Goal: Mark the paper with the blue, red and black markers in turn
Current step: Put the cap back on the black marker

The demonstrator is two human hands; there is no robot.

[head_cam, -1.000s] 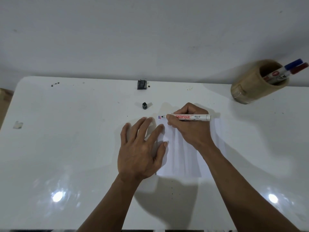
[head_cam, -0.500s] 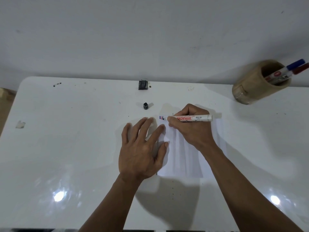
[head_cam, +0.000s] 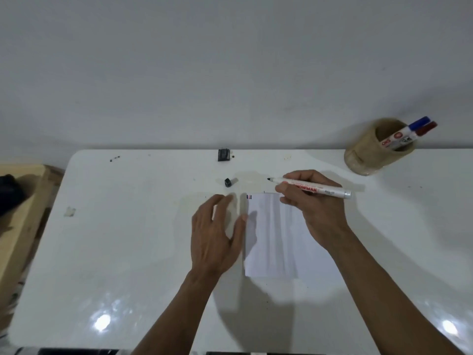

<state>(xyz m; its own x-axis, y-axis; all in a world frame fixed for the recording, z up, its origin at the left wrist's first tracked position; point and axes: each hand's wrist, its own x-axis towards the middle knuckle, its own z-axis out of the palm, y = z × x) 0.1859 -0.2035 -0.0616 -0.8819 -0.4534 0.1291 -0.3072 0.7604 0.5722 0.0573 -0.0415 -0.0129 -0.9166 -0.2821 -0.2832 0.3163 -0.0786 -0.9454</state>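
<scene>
A folded white paper (head_cam: 276, 239) lies on the white table (head_cam: 128, 252). Short blue, red and black strokes (head_cam: 249, 197) show at its top left corner. My right hand (head_cam: 312, 203) holds an uncapped black marker (head_cam: 314, 188), its tip raised off the paper and pointing left toward a small black cap (head_cam: 227, 182). My left hand (head_cam: 217, 234) hovers just left of the paper, fingers apart, holding nothing. The blue marker (head_cam: 409, 129) and red marker (head_cam: 419, 131) stand capped in a wooden cup (head_cam: 368, 155) at the back right.
A small black object (head_cam: 223, 154) sits at the table's far edge against the wall. A scrap of tape (head_cam: 69, 211) lies at the left. A wooden piece of furniture (head_cam: 23, 213) stands beside the table's left side.
My right hand has lifted the black marker off the paper's corner and drawn it back to the right. My left hand has slid left off the paper. A third, black stroke now shows.
</scene>
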